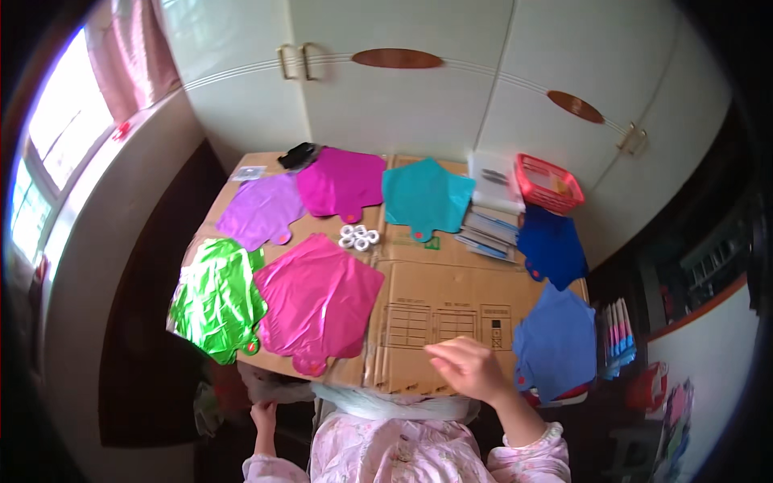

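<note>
My right hand (469,367) hovers over the near right part of the cardboard (435,278), fingers curled and pressed together; whatever they hold, if anything, is hidden. Low at the left, below the cardboard's near edge, my left hand (263,414) is closed at the lower edge of a greyish see-through plastic bag (278,388). Flat foil pieces with small rounded tabs lie around the cardboard: pink (318,298), green (217,298), lilac (262,211), magenta (342,181), teal (427,196), dark blue (554,245) and lighter blue (555,342). Several small white rolls (359,237) sit together near the middle.
A red basket (549,185) and a stack of flat packets (489,233) stand at the far right. A black item (299,156) lies at the far left edge. White cabinets (394,105) rise behind; a window (68,113) is at the left. Colourful packets (618,338) hang beyond the right edge.
</note>
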### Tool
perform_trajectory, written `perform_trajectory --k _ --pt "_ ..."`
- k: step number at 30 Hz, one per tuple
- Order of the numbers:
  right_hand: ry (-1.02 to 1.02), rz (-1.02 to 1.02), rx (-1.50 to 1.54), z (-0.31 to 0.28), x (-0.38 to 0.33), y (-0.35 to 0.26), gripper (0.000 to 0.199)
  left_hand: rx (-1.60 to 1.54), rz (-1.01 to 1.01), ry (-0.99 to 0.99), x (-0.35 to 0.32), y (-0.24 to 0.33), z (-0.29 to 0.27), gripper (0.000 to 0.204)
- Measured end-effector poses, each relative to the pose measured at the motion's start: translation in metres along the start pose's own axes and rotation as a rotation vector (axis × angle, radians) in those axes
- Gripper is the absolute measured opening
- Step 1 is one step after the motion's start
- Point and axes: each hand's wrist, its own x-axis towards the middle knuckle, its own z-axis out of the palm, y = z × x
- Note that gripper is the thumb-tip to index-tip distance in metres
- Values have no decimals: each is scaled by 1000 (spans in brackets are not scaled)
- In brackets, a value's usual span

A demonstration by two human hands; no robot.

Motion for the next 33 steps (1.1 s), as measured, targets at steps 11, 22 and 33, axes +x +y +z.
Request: perform_trajectory --k 11,22,33 --pt "-209 -256 62 184 86 -34 31 -1604 -550 8 11 -65 33 12" --pt "-169 -264 -126 229 94 -46 16 -1354 -541 -403 5 -75 9 13" --pt "-103 -259 -135 231 96 -51 11 344 -293 -20 26 -26 -34 25"
